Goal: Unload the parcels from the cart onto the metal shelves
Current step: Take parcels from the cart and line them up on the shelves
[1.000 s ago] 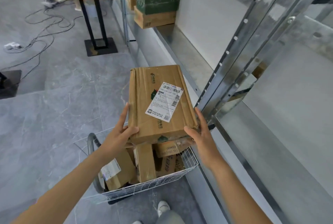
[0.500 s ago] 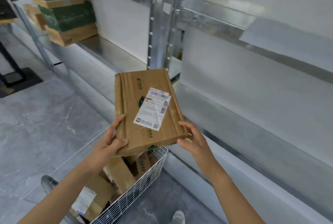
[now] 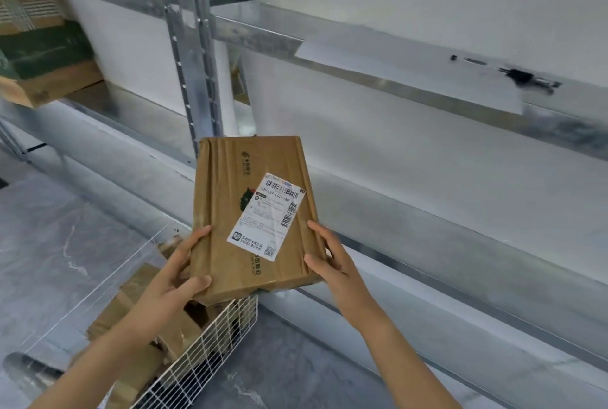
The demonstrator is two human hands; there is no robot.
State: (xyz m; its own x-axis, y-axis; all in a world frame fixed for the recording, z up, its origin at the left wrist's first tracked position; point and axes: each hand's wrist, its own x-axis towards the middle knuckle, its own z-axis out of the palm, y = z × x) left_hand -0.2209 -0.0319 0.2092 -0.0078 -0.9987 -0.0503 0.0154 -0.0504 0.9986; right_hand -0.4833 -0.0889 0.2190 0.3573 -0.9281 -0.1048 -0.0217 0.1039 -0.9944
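I hold a flat brown cardboard parcel (image 3: pixel 230 208) with a white shipping label, level in front of me. My left hand (image 3: pixel 177 273) grips its near left corner and my right hand (image 3: pixel 329 260) clasps its near right edge. The parcel hangs above the white wire cart (image 3: pixel 214 352), which holds several more brown parcels (image 3: pixel 138 296). Just beyond the parcel runs the metal shelf (image 3: pixel 444 218), its far edge close to the upright post (image 3: pixel 190 56).
A higher shelf (image 3: pixel 378 69) crosses the upper right with a white sheet and a small dark object on it. Stacked boxes (image 3: pixel 42 60), brown and green, stand on the left shelf bay. Grey tiled floor lies at the left.
My view has swung right from the floor and cart toward the shelves. The parcel, held in both hands, has come up off the cart and nearer the shelf.
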